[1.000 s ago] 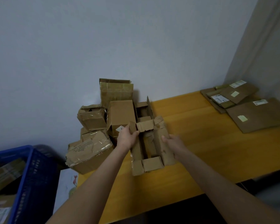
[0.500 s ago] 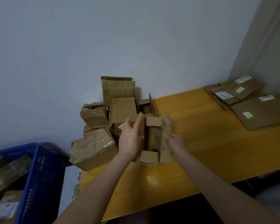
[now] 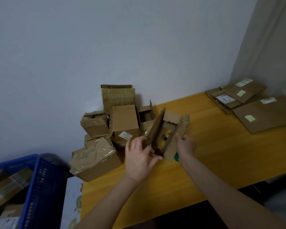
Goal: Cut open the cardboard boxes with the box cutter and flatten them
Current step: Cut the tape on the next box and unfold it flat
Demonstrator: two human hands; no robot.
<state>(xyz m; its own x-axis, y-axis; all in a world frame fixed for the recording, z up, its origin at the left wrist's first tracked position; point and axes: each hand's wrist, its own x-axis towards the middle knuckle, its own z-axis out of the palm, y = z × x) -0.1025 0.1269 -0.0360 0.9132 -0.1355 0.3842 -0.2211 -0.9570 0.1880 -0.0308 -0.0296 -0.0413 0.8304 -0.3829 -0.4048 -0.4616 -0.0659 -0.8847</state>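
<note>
The cut-open box (image 3: 168, 129) sits a little in from the back-left corner of the worktop (image 3: 213, 156), tipped up off the surface with both ends open, so I see the yellow top straight through it. From the one head view I have, my left hand (image 3: 139, 156) is closed on the near edge of its left panel, fingers on the outside and thumb curled under the bottom edge. My right hand (image 3: 186, 145) is clamped on the lower edge of the right panel.

I judge the box is mid-collapse, not yet flat. The panels stand at an angle, and the torn top flap (image 3: 173, 119) looks weak; if I press unevenly it could rip instead of folding along the crease.

The pile of uncut boxes (image 3: 109, 134) is just beside my left hand, filling the back-left corner. A wide swing of the left panel could knock the labelled box (image 3: 125, 123) or nudge the taped box (image 3: 96, 159) that overhangs the left edge, above the blue crate (image 3: 35, 184).

A small green thing (image 3: 176, 157) shows under my right wrist; I cannot tell whether it is the box cutter. If it is, pressing the cardboard down on it is a hazard.

The flattened sheets (image 3: 261, 113) lie well apart at the back-right corner.
</note>
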